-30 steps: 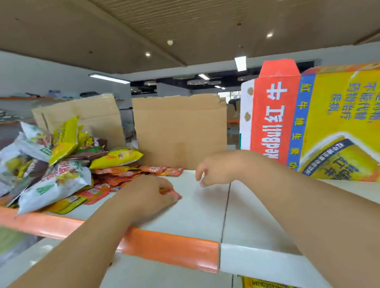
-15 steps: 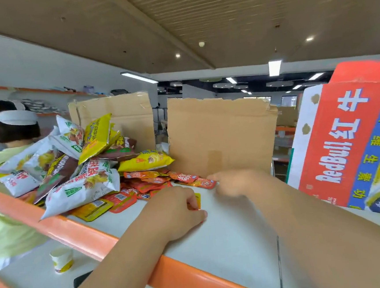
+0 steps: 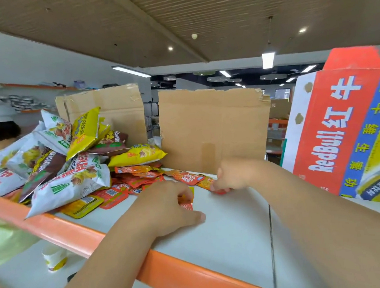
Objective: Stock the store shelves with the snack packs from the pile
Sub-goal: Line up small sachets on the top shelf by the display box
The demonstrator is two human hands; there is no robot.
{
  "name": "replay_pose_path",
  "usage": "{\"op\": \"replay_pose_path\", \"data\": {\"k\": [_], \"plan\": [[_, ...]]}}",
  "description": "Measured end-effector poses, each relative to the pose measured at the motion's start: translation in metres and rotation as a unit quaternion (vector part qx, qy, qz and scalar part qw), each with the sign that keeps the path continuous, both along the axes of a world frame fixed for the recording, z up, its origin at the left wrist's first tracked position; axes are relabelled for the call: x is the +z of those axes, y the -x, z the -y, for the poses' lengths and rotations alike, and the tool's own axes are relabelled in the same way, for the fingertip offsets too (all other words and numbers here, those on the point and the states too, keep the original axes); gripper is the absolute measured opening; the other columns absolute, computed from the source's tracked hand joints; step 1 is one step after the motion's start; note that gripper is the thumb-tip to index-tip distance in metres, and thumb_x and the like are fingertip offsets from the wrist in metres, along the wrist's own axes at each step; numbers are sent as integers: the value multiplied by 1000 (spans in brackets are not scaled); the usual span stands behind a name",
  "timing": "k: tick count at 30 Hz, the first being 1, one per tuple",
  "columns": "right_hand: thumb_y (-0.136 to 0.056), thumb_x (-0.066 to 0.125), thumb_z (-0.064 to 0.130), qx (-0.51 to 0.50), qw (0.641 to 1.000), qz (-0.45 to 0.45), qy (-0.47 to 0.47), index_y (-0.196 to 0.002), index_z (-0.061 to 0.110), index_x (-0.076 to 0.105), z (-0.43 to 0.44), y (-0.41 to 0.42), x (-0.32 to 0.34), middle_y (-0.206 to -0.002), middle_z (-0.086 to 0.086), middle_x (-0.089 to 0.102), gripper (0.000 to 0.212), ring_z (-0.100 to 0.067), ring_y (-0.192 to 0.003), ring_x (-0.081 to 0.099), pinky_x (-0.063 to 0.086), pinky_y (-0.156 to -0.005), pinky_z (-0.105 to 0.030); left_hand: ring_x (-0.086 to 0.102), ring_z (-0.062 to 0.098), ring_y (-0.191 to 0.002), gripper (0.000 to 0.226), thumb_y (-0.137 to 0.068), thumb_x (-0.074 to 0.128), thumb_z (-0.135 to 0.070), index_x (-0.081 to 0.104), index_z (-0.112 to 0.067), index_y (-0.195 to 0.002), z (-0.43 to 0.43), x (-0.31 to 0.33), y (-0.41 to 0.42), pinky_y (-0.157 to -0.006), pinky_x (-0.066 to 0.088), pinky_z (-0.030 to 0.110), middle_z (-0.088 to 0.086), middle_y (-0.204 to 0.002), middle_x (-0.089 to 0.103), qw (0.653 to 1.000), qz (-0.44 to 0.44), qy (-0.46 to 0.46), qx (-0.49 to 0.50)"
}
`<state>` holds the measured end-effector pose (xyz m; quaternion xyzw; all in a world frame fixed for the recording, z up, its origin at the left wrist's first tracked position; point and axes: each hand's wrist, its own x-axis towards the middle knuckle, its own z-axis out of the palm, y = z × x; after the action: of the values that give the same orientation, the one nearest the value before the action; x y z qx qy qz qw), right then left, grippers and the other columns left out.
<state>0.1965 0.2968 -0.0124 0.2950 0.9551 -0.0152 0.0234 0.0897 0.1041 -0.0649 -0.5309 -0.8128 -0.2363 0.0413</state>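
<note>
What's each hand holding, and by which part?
The left hand grips a small red sachet by its left side; the right hand pinches an orange sachet at its right end.

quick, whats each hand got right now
Left hand: grips small red and yellow sachets.
Right hand: pinches an orange sachet at the pile's edge.

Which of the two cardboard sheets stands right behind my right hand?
The wider right cardboard sheet, with the torn top edge; the left cardboard sheet stands behind the snack pile.
</note>
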Motion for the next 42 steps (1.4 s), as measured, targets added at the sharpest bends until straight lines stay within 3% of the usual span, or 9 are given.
{"op": "replay_pose_path", "data": {"k": [7,12,20,23,27,31,35,39,42], "plan": [[-83,74,36,-12,999,-36,24,-113,27,57,-5,-6,-16,-113,1,60,36,-20,-100,59,49,-82,-33,55,2,-112,50,-76,81,-48,65,-45,-123,7,3,-2,-97,46,26,-25,-121,60,997,59,4,-51],[-86,66,30,-5,998,-62,30,-105,24,62,-1,-2,-16,-90,4,62,20,-14,-71,55,42,-60,-26,60,-4,-95,35,-78,73,-27,73,-39,-110,8,3,-4,-89,51,25,-25,-103,68,995,64,-45,-58],[-84,53,28,-8,958,-284,-33,-84,25,66,0,-9,9,-79,3,64,14,-24,-79,60,53,-71,-35,51,1,-119,58,-76,67,-26,60,-49,-129,9,2,-1,-100,43,23,-27,-128,54,991,87,40,-89],[-89,50,22,-14,948,-313,-55,-82,22,64,3,-14,16,-75,1,61,15,-26,-78,58,45,-64,-31,55,2,-107,50,-82,64,-12,66,-43,-122,7,1,-1,-89,44,19,-26,-111,57,995,64,3,-73],[-90,51,19,-3,947,-316,-59,-82,19,63,5,-18,25,-78,-4,63,15,-28,-78,57,43,-64,-32,60,4,-72,29,-82,66,-9,69,-36,-91,4,3,0,-68,49,23,-11,-85,68,979,110,-166,-41],[-89,52,10,21,971,-240,1,-82,12,64,3,-17,28,-75,-9,60,13,-24,-71,52,38,-61,-31,58,6,-68,30,-83,72,-13,62,-34,-102,9,11,1,-54,42,15,-15,-92,64,931,194,-309,15],[-87,51,5,21,985,-170,37,-73,13,59,2,-16,24,-69,-5,54,18,-19,-64,48,33,-59,-30,56,12,-67,29,-80,65,-24,56,-32,-106,12,14,-2,-58,43,27,-4,-94,63,925,232,-300,15],[-83,48,-1,34,977,-199,71,-68,16,60,-5,-14,20,-67,-7,57,26,-22,-65,51,39,-64,-32,52,17,-62,30,-81,60,-21,56,-29,-109,13,14,-1,-54,42,26,2,-87,61,918,271,-291,16],[-82,39,-17,71,945,-273,165,-67,17,58,-3,-14,19,-71,-5,61,42,-19,-63,54,42,-59,-29,45,15,-47,32,-82,61,-14,59,-27,-112,11,15,7,-49,36,28,-3,-61,52,897,343,-276,39]]}}
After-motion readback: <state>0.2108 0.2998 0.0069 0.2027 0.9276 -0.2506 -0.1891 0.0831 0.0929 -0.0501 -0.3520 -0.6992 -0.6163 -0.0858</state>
